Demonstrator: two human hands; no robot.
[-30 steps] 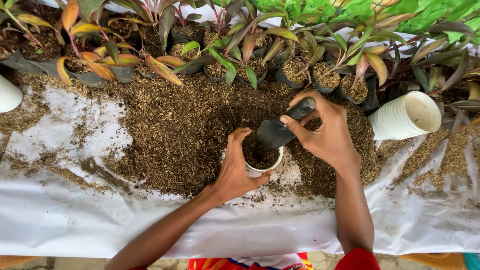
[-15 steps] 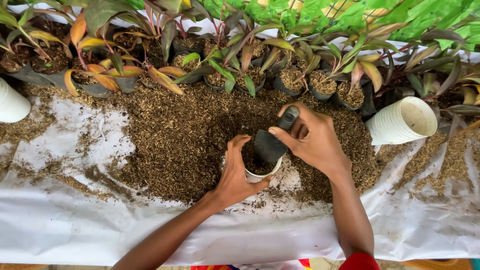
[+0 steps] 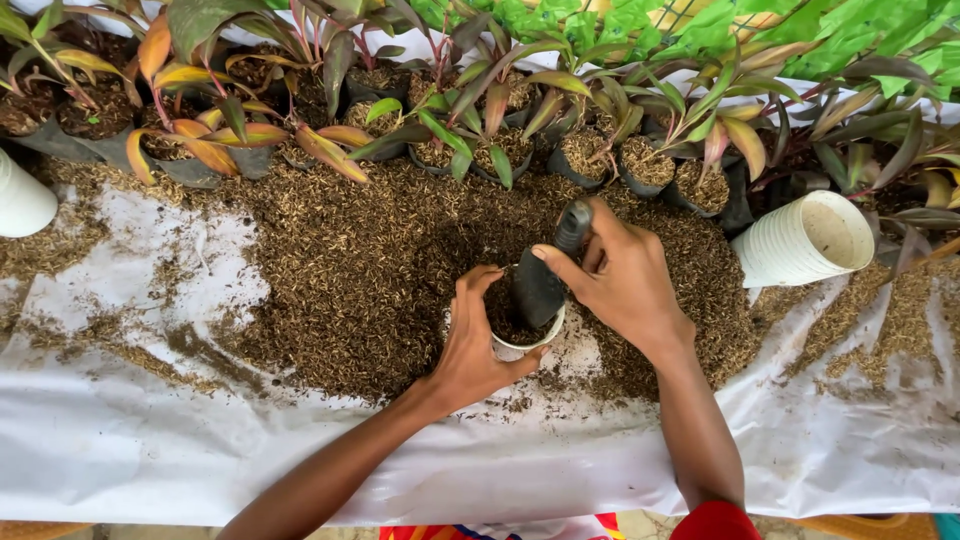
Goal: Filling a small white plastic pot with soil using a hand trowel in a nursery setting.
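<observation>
A small white cup (image 3: 528,343) partly filled with dark brown husk mix stands on the white sheet near the middle. My left hand (image 3: 470,340) wraps around the cup's left side, thumb at its near rim. My right hand (image 3: 620,280) grips the black handle of a dark trowel (image 3: 543,280), whose blade points steeply down into the cup's mouth. A broad pile of brown husk mix (image 3: 370,260) spreads around and behind the cup.
A row of small potted plants (image 3: 480,120) with green, red and orange leaves lines the far edge. A stack of white cups (image 3: 800,242) lies on its side at the right. Another white cup (image 3: 20,200) sits at the far left. The white sheet (image 3: 150,440) hangs over the near edge.
The trowel has tipped from a shallow angle over the cup to nearly upright, its blade now down inside the cup. My right hand shifted slightly left. My left hand stayed on the cup.
</observation>
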